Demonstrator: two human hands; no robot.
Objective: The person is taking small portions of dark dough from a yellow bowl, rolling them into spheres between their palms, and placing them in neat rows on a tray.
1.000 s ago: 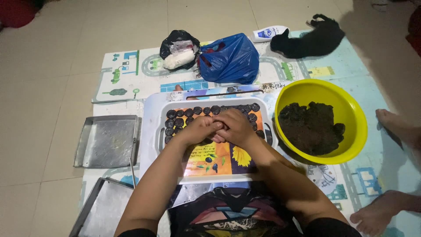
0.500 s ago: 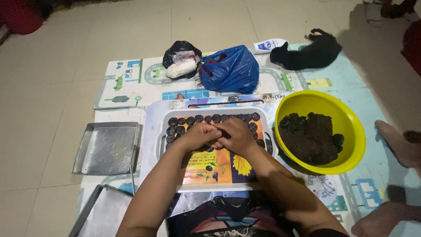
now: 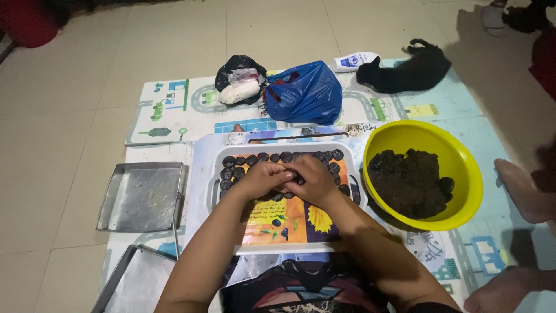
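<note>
Two hands | pressed together | over tray | dark discs beneath

Pale tiled floor under a road-print play mat.

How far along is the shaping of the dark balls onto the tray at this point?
Done: dark balls line the far edge and sides of the white tray. In hand: the left hand and right hand are pressed together over the tray, apparently working one piece. Left: most of the tray's picture centre is bare, and a big mound of dark mix sits in the yellow bowl.
</note>
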